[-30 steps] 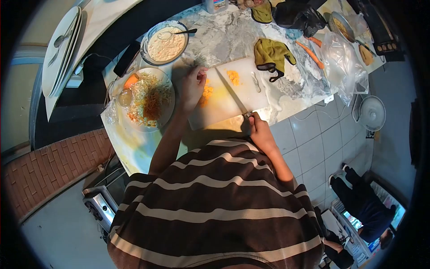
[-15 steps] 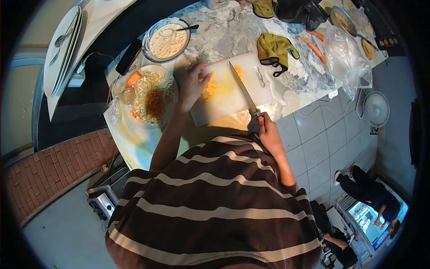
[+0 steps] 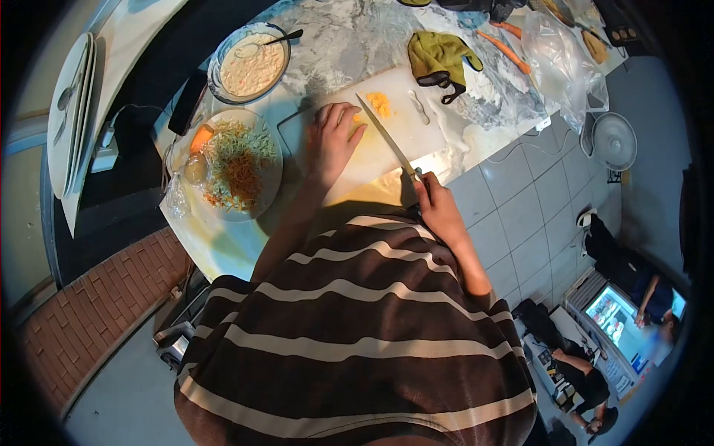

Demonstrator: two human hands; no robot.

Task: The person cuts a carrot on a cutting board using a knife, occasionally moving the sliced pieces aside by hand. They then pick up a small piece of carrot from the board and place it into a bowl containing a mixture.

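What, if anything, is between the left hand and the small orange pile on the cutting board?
The knife is: held in the right hand, its blade slants across the cutting board between the left hand and the orange pile. That looks like the only real barrier.

Knife handle (image 3: 418, 172) largely hidden by the right fingers (image 3: 431, 182)

The left hand (image 3: 333, 149) points toward one o'clock, palm down, fingers (image 3: 346, 119) bent — the right hand (image 3: 439, 208) grips, its forearm (image 3: 471, 267) angled toward eleven.
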